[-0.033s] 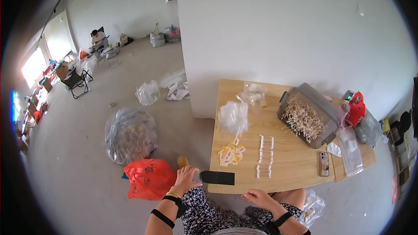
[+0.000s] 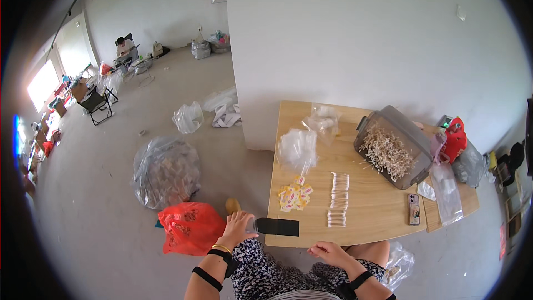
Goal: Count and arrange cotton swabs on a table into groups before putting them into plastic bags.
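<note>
Left hand [image 2: 237,228] gripped black slab [image 2: 278,227]; right hand [image 2: 331,254] curled closed (seemingly empty). Careless forward reach might have scattered swab row [image 2: 338,203] ahead of right hand.

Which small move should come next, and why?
Probably reach the right hand forward to the nearest cotton swabs: it looks empty beside the table edge, the swabs lie lined up close by, and the left hand seems occupied at the black pad.
</note>
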Motion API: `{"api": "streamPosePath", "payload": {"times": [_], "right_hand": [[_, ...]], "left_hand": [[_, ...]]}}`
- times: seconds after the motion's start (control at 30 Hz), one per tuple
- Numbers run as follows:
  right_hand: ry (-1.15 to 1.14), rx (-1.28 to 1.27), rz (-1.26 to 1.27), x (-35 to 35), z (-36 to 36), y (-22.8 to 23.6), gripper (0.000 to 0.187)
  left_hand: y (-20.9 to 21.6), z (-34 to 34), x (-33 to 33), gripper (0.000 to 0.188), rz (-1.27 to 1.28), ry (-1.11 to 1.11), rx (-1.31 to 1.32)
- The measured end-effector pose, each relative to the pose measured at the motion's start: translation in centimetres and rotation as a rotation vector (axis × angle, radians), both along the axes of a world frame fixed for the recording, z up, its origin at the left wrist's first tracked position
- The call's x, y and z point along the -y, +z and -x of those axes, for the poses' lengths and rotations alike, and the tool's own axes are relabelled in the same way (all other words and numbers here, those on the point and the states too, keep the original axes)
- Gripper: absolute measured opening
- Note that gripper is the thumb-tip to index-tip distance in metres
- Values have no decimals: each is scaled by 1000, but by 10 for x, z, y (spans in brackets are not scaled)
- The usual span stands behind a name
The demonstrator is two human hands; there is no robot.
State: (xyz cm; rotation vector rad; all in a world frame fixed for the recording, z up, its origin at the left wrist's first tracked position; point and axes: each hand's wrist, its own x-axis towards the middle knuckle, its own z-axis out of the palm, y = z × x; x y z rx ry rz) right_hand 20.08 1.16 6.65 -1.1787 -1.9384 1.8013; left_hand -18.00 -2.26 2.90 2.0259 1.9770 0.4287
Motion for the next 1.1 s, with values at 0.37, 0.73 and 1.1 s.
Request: {"api": "streamPosePath", "payload": {"times": [0.37,0.73,1.1], "right_hand": [[32,58,40,3,-2,-10,27],[-61,66,-84,-1,-14,-15,27],[-378,530,-742,-74,-51,-34,27]], "left_hand": [[20,-18,-23,70,32,-198,39],[31,-64,-29,71,-1,-205,-97],[20,-152,-20,53,-137,-176,116]]}}
